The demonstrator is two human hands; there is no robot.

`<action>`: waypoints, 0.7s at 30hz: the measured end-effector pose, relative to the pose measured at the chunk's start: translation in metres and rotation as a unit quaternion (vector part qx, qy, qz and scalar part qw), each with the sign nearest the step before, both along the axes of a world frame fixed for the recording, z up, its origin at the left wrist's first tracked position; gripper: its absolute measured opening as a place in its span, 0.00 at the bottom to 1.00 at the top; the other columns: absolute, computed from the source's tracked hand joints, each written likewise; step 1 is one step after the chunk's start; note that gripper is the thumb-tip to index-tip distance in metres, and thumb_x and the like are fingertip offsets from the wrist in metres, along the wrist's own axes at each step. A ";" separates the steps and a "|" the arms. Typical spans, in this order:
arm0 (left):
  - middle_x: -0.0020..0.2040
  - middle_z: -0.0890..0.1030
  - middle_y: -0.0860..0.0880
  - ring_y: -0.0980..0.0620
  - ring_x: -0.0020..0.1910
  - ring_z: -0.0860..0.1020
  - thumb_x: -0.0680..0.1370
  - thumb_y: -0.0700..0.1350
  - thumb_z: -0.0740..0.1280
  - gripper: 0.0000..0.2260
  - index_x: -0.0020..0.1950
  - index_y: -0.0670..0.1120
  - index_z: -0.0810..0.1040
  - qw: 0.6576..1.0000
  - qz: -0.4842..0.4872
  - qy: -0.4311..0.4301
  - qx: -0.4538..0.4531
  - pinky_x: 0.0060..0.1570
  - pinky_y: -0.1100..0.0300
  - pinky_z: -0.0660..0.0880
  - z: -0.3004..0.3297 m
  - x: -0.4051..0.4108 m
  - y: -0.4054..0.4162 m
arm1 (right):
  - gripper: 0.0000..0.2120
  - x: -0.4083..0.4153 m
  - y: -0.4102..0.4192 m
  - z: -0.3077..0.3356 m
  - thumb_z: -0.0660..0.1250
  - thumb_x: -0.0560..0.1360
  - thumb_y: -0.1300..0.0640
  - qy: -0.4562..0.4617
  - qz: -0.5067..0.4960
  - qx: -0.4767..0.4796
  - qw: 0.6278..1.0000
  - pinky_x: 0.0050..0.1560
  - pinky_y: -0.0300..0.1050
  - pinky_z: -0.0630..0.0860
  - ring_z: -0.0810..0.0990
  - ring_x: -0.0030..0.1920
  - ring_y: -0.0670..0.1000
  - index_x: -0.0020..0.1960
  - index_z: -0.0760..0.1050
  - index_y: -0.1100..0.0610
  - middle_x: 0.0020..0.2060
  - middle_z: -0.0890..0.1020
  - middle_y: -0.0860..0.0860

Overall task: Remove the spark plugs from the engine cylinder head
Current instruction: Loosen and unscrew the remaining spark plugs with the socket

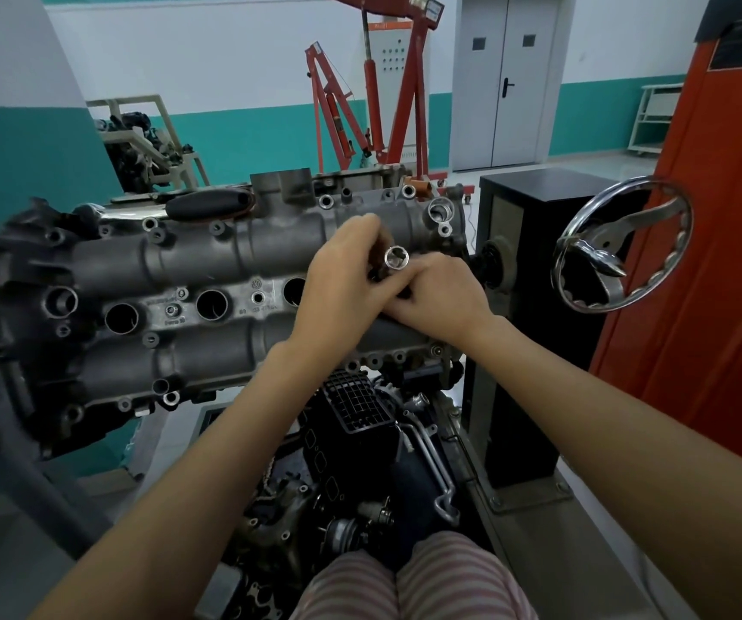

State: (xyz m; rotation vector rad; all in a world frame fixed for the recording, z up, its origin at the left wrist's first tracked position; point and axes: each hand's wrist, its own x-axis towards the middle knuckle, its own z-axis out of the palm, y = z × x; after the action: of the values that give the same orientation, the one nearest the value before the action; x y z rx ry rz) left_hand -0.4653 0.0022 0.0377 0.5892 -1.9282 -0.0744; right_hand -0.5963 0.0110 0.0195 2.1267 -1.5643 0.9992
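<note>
Striped trouser knees [409,579] sit lowest in view, with a dark cluster of engine parts [360,440] just beyond them.

Cylinder head [190,279] is mounted on a stand, tilted toward the camera, its row of plug wells [211,304] facing up. Three wells show as open dark bores; whether plugs sit at the bottom of them cannot be told — too deep and dark. A fourth well, at the right end of the row, is presumably hidden beneath the hands.

Both hands meet over that right end. Left hand [337,284] is curled, fingertips pinched around a bright socket [396,258] whose open end points at the camera. Right hand [440,302] is closed just below and beside it, touching the left, gripping something dark that is mostly hidden — likely the tool's shank or an extension.

Judgement: the socket is being fitted or seated, so the work is at the tool stage on the right-hand well. No loose spark plug is visible anywhere, so nothing confirms a removal yet.

Handwheel [619,248] stands clear to the right.
</note>
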 end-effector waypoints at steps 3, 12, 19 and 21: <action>0.57 0.75 0.53 0.63 0.56 0.72 0.76 0.44 0.67 0.15 0.62 0.43 0.73 0.998 -0.060 -0.016 0.011 0.56 0.74 0.66 -0.010 0.002 0.004 | 0.15 -0.004 -0.005 -0.001 0.60 0.73 0.47 0.037 -0.028 -0.002 0.999 0.33 0.42 0.63 0.78 0.35 0.55 0.39 0.77 0.57 0.33 0.81 0.53; 0.36 0.76 0.53 0.56 0.37 0.73 0.71 0.45 0.73 0.10 0.40 0.46 0.72 0.999 0.009 0.036 -0.016 0.38 0.71 0.69 -0.011 0.008 0.003 | 0.20 -0.001 -0.001 -0.001 0.56 0.72 0.41 0.013 -0.011 -0.013 1.000 0.31 0.41 0.60 0.77 0.32 0.52 0.35 0.76 0.55 0.29 0.79 0.51; 0.55 0.75 0.55 0.63 0.55 0.72 0.75 0.43 0.68 0.14 0.60 0.42 0.74 1.000 -0.026 0.017 -0.002 0.56 0.75 0.66 -0.025 0.007 0.011 | 0.17 -0.002 -0.004 -0.002 0.61 0.73 0.45 0.033 -0.041 -0.015 0.999 0.31 0.42 0.63 0.78 0.34 0.56 0.37 0.76 0.57 0.31 0.80 0.54; 0.53 0.77 0.55 0.65 0.53 0.73 0.76 0.38 0.67 0.12 0.59 0.41 0.77 0.999 -0.009 0.048 -0.025 0.54 0.75 0.67 -0.032 0.007 0.013 | 0.20 -0.001 -0.002 -0.001 0.57 0.71 0.43 0.014 -0.027 -0.037 0.999 0.31 0.42 0.63 0.78 0.33 0.55 0.36 0.77 0.58 0.30 0.80 0.55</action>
State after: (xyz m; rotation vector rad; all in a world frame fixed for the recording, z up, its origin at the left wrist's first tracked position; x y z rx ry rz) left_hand -0.4585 0.0151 0.0053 0.5265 -1.8374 -0.0646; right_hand -0.5971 0.0093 0.0187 2.0303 -1.5385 0.9899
